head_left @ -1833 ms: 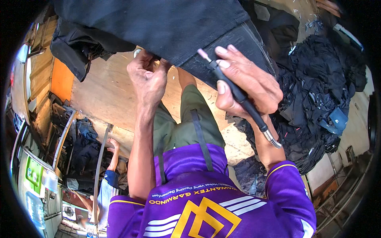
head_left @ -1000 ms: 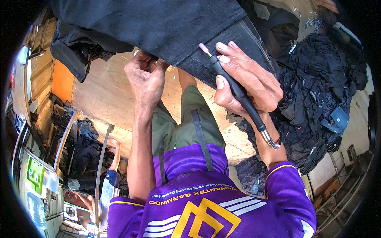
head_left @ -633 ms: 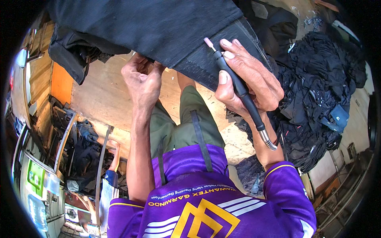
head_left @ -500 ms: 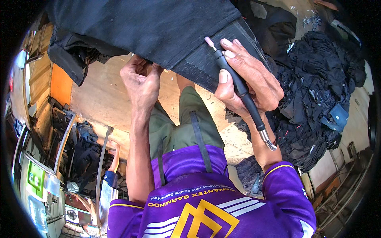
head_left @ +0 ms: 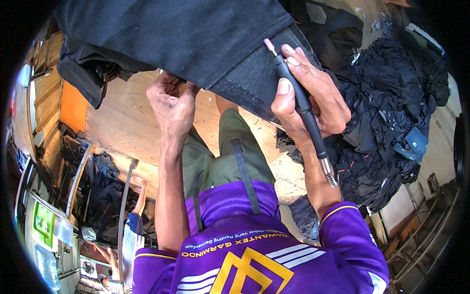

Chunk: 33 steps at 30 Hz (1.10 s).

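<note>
A black garment [head_left: 171, 36] is stretched over a flat dark board [head_left: 254, 78], whose bare end sticks out past the fabric hem. My left hand [head_left: 171, 95] is closed on the garment's lower edge, its fingertips partly tucked behind the cloth. In my right hand [head_left: 313, 93] a slim black rotary grinder [head_left: 298, 95] is gripped like a pen, its pink grinding tip [head_left: 269, 44] pointing up and left. The tip hovers near the hem at the board's end; whether it touches cannot be made out. A metal spring sleeve hangs from the tool's lower end.
A large heap of black garments [head_left: 391, 112] lies on the right, with a blue piece [head_left: 416, 144] on it. Wooden boards [head_left: 122, 108] lie beneath. At left stand curved rails [head_left: 128, 196], a green panel [head_left: 43, 220] and another person's arm [head_left: 140, 196].
My right hand has shifted slightly right with the grinder, and the pink tip has moved right and up along the hem. My left hand stays at the cloth edge.
</note>
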Each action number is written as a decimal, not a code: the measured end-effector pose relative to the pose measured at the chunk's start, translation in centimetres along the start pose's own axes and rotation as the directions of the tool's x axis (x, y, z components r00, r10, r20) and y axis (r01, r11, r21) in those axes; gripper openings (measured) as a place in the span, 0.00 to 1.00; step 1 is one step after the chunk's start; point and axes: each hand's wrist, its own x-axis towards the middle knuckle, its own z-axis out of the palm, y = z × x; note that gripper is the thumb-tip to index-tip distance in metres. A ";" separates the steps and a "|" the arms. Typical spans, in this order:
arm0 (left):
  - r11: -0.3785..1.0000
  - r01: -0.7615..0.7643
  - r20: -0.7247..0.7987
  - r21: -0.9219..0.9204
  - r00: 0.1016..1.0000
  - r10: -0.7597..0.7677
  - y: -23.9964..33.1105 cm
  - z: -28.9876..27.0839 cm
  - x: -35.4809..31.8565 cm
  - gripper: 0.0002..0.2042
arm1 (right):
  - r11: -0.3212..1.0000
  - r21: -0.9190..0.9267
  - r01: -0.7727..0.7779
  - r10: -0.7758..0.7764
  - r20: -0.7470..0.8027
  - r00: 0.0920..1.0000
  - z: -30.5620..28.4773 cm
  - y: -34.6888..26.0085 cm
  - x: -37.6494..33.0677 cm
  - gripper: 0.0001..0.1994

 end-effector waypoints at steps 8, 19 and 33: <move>0.998 0.007 0.000 0.054 1.000 -0.007 0.2 -0.1 0.0 0.09 | 0.997 -0.032 0.065 -0.058 0.195 0.979 -1.9 -0.1 1.3 0.17; 0.998 0.019 -0.008 0.057 1.000 -0.019 0.1 -0.2 0.1 0.09 | 0.999 0.049 0.021 -0.031 0.202 0.979 -1.3 -0.7 0.2 0.17; 0.999 -0.002 0.011 -0.040 1.000 0.002 -0.2 -0.2 0.1 0.11 | 0.988 0.134 0.081 -0.106 0.193 0.975 -0.1 -0.9 0.4 0.15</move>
